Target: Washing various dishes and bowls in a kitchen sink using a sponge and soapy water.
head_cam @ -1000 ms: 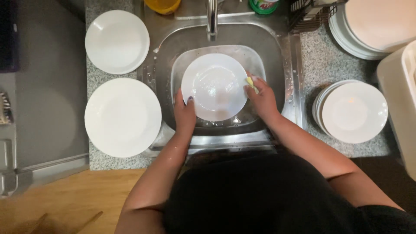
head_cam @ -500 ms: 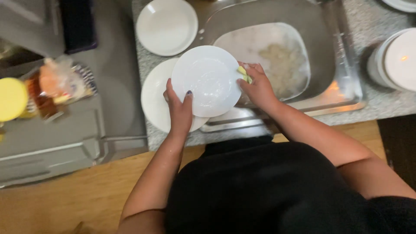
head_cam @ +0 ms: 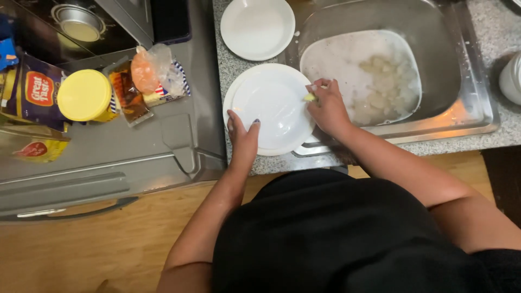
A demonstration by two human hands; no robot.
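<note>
My left hand grips the near edge of a white plate, which lies on top of another white plate on the granite counter left of the sink. My right hand rests at the plate's right rim, fingers closed on a small yellow sponge. Right behind that hand, the steel sink holds a white tub of soapy water.
A second white plate lies on the counter farther back. To the left a grey stove top carries a yellow-lidded jar, bagged food and packets. More white dishes stand at the far right edge. Wooden floor lies below.
I have carried the plate from over the sink leftward and set it down on the plate on the counter. My view has swung left, bringing the stove top into sight.
</note>
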